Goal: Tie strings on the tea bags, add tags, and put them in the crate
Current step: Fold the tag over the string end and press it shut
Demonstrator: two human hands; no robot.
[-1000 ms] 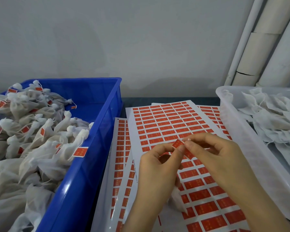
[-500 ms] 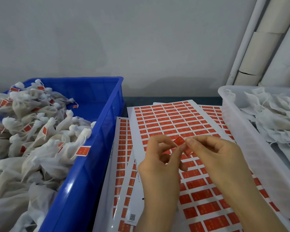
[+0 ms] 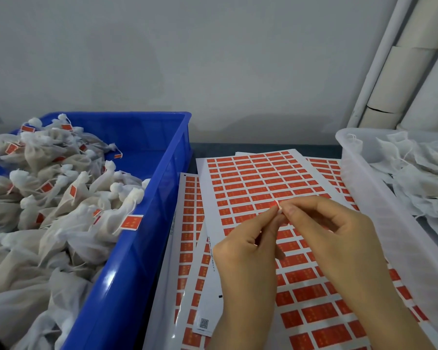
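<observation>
I'm pinching a red tag [image 3: 276, 205] between the fingertips of my left hand [image 3: 245, 251] and my right hand [image 3: 331, 231], holding it just above the sticker sheets [image 3: 248, 178] lying in the middle. The blue crate [image 3: 127, 274] on the left is sitting heaped with tied tea bags [image 3: 68, 203] wearing red tags, and the clear tub [image 3: 379, 218] on the right is holding plain white bags [image 3: 420, 178].

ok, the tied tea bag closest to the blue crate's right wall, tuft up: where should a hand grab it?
Pinch the tea bag at the tied neck just under its white tuft, from above. The neck looks narrowest and pokes up over the pile; the body lies wedged among other bags, and the blue crate wall likely blocks a sideways approach.
</observation>
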